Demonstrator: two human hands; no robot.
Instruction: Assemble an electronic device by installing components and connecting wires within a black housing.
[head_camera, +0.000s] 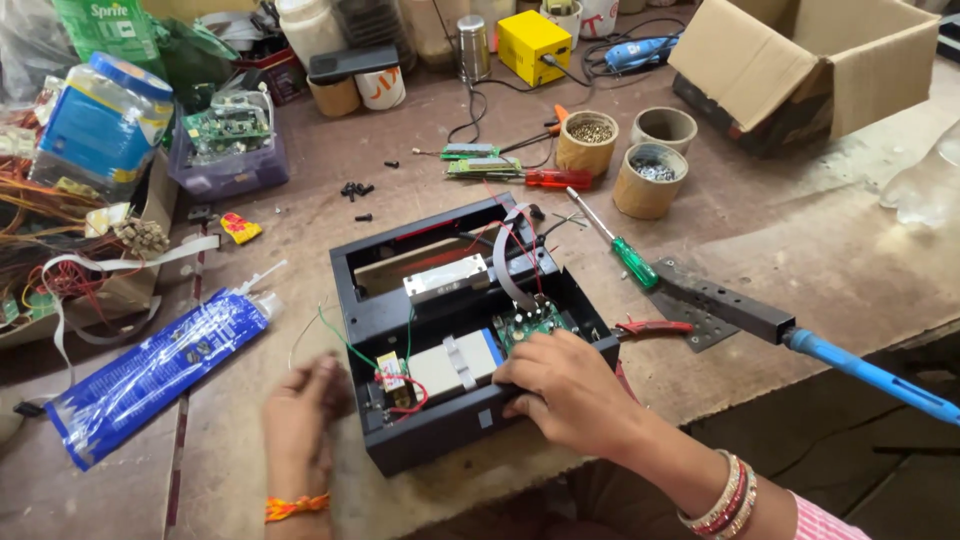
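My left hand (303, 408) lies blurred on the workbench (820, 250) just beside the near left corner of the open black case (440, 440); whether its fingers are spread or curled, I cannot tell. My right hand (565, 385) rests on the case's near right edge, fingers curled, tips touching the green circuit board (530, 322) inside. Left of the case lies a blue sealant tube (150, 375). Beyond its right side lies a green-handled screwdriver (620, 250); farther back stand three cardboard cups (640, 165).
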